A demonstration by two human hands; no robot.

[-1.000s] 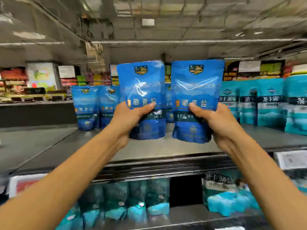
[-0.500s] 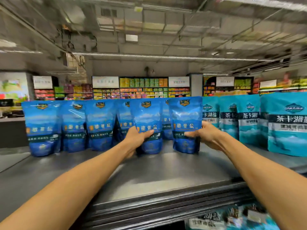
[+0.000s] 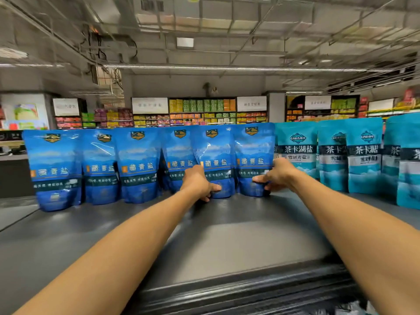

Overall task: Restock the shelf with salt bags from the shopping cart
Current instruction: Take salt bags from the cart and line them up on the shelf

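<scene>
Several dark blue salt bags stand upright in a row at the back of the grey shelf top (image 3: 227, 242). My left hand (image 3: 198, 184) grips the lower part of one blue salt bag (image 3: 214, 155), which stands on the shelf. My right hand (image 3: 276, 175) holds the lower right side of the neighbouring blue salt bag (image 3: 254, 151), the last one before the teal bags. Both bags rest on the shelf in line with the others. The shopping cart is out of view.
Teal salt bags (image 3: 363, 155) stand in a row to the right, the nearest at the far right edge (image 3: 409, 160). More blue bags (image 3: 54, 169) fill the left. The shelf's dark front lip (image 3: 238, 294) runs below my arms. Store aisles lie beyond.
Both hands carried the two blue bags forward and down from mid-air, and the bags now stand in the back row. The camera moved closer to the shelf top.
</scene>
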